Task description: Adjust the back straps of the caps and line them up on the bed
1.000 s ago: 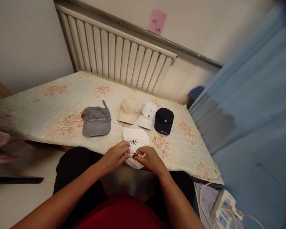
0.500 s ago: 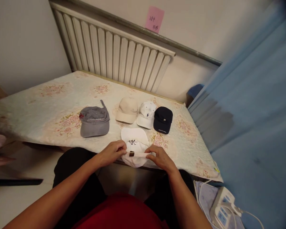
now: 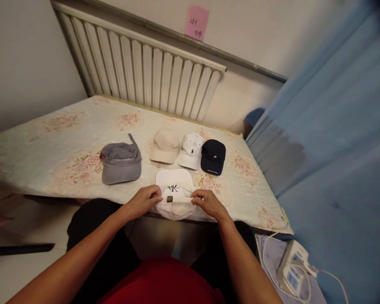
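A white cap (image 3: 174,179) with black letters on its front lies at the table's near edge, brim pointing away from me. Its back strap (image 3: 182,199) is stretched level between my hands, with a small dark buckle (image 3: 170,199) towards the left. My left hand (image 3: 145,199) pinches the strap's left end. My right hand (image 3: 209,203) pinches its right end between thumb and fingers. Beyond are a beige cap (image 3: 165,145), a second white cap (image 3: 190,150) and a black cap (image 3: 213,157) in a row. To the left sits a grey cap (image 3: 121,162), its strap loose.
The caps rest on a flower-patterned cloth (image 3: 164,120) over a flat surface. Behind it is a white radiator (image 3: 139,67). A blue curtain (image 3: 329,126) hangs at the right, above a power strip (image 3: 293,268) with cables.
The view has shifted slightly. Both hands still pinch the strap; the strap has tilted, and its buckle shows at a slightly different angle.
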Demonstrator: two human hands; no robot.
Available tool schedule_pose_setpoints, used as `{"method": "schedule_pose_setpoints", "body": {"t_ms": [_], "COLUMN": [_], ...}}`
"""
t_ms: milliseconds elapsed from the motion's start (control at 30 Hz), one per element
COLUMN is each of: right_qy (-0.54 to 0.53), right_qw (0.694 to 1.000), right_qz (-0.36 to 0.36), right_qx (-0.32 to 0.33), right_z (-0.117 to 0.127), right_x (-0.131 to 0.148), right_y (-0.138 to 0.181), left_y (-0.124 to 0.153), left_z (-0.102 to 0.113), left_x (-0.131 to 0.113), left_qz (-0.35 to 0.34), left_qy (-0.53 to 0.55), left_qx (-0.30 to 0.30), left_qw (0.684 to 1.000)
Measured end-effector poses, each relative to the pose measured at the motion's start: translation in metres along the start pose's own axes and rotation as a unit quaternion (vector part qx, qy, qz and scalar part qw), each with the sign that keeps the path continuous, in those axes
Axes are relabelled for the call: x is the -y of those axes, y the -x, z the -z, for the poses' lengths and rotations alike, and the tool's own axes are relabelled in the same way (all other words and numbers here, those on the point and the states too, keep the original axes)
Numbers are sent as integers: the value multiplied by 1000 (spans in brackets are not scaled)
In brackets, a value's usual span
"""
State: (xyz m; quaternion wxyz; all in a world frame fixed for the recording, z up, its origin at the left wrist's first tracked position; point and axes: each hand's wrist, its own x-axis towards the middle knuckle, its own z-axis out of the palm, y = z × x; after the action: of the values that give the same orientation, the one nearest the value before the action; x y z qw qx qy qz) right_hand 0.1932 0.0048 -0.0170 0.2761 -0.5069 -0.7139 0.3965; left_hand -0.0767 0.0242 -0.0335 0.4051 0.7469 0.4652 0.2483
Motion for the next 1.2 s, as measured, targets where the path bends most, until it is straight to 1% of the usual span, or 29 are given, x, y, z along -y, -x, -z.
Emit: {"method": "schedule_pose_setpoints", "body": {"t_ms": [233,367,567,733,867,967,1067,1133,1200], "right_qy": [-39,-51,-35,-21,34,114,193,232,274], "right_qw": [999,998,999,999,999,992,975,961,947], "right_qz": [-20,-20,-25,-24,5,40,93,131,152], "right_qx": [-3,13,24,26,12,-23,-59,-70,-77], "right_z": [-2,-1,3,2,-4,-15,-30,-42,-52], "right_x": [0,0,-1,-2,2,12,25,33,40], "right_y": [-5,-6,-4,-4,-4,-2,-1,-2,-3], "left_y": [-2,-3,-3,-3,-2,-1,-1,-1,-1], "left_z": [-2,-4,-5,-5,-4,-4,-3,-3,-4], "left_x": [11,18,22,23,23,22,19,17,15], "left_qz": [20,26,37,31,33,33,28,24,19], "left_qy": [21,42,68,64,62,53,46,47,48], "left_qx": [-9,-8,-6,-10,-7,-9,-9,-6,-4], "left_qw": [1000,999,997,997,998,998,998,999,999]}}
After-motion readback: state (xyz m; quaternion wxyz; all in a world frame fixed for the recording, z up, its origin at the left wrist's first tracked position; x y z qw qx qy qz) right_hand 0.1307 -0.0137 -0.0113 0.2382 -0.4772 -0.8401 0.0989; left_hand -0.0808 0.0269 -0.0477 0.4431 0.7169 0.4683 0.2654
